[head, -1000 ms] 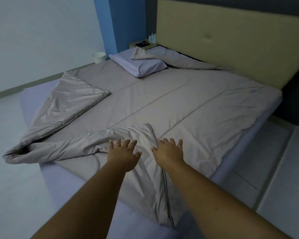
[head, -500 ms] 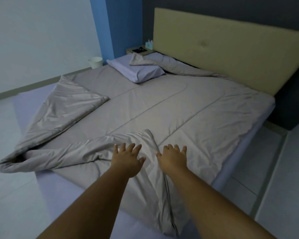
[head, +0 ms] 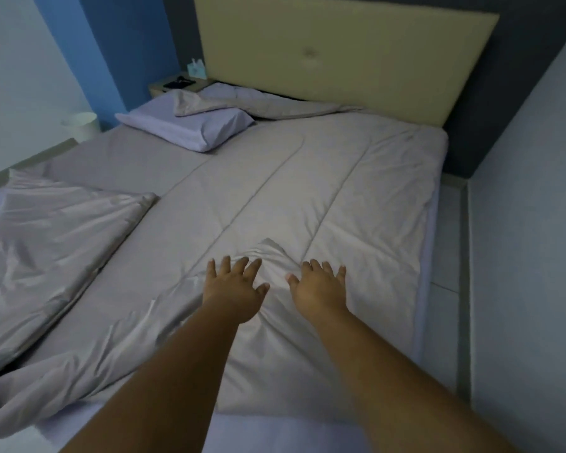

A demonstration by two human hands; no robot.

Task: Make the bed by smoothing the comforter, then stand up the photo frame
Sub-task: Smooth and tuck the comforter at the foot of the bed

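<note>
Left hand (head: 232, 286): fingers spread, palm down on the comforter (head: 307, 191) near the bed's foot edge; it grasps nothing.
Right hand (head: 321, 286): also splayed flat and pressing the cloth, just beside the left.
Pucker (head: 268, 253): a small raised peak of fabric between the two hands, and likely what they are smoothing now.
Comforter: lies flat toward the right edge and the headboard (head: 340, 53). The foot-left corner (head: 62, 223) is folded back on itself and rumpled, and the top hem is bunched over the pillow (head: 183, 125) at the head-left corner.
Photo frame: not surely seen. A dark flat thing (head: 179, 82) on the nightstand (head: 164, 88) beyond the head-left corner may be it, but it is too small to tell.
Progress: early, by my reading, with the big fold, the bunched hem and the frame all left.
Risk: flat palms pushing toward the headboard could shove the pucker along as a ridge rather than flatten it.
Risk: pushing hard from the foot edge could slide the whole comforter up the bed and skew the right edge.
</note>
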